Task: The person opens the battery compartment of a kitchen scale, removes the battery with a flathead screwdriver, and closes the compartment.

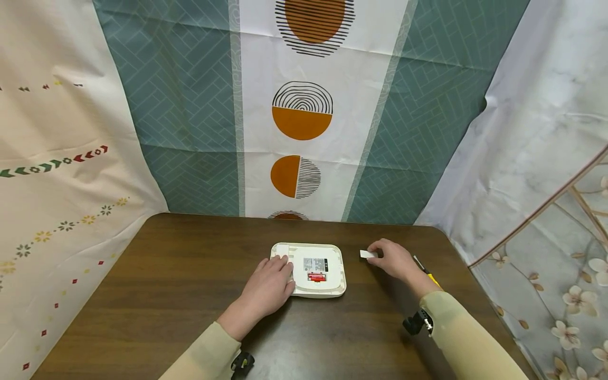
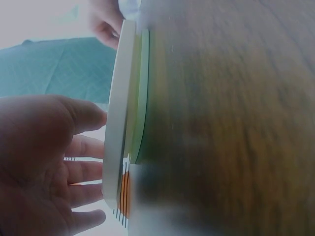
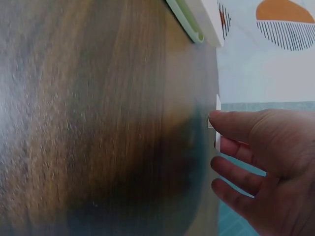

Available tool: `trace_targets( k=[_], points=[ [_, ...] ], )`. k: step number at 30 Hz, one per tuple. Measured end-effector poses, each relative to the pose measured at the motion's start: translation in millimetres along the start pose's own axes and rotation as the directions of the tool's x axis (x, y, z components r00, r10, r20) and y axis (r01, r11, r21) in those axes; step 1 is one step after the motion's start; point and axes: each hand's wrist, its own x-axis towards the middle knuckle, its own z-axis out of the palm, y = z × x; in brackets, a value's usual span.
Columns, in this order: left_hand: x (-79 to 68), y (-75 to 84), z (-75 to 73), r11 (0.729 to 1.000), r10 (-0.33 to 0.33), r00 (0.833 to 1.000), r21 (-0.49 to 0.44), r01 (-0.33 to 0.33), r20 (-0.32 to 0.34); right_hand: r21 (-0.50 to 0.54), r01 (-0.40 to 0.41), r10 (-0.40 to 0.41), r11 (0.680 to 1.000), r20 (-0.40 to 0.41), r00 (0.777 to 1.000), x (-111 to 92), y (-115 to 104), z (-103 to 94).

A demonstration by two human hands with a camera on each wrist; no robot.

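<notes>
A white device (image 1: 334,264), perhaps a kitchen scale, lies underside up on the table. A printed label (image 1: 312,265) and a red battery (image 1: 316,277) in an uncovered slot show on it. My left hand (image 1: 271,285) rests on its left side, fingers mostly straight; the left wrist view has the thumb and fingertips touching the device's edge (image 2: 118,108). To the right of the device, my right hand (image 1: 393,258) pinches a small white battery cover (image 1: 367,254) between thumb and forefinger. In the right wrist view most of that cover (image 3: 218,140) is hidden by the thumb.
Beside the right forearm lies a screwdriver (image 1: 431,277) with a yellow handle, partly covered by the arm. The brown wooden table (image 1: 199,253) ends at a patterned cloth backdrop (image 1: 190,105), with more cloth hanging at both sides.
</notes>
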Motion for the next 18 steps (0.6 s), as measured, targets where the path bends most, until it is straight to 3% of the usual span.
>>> trace_targets(
  k=[18],
  points=[
    [-0.5,-0.1,-0.2,1.000,0.015,0.999,0.000,-0.015,-0.028,0.001,-0.023,0.023,1.000,0.020,1.000,1.8,14.7,0.8]
  ],
)
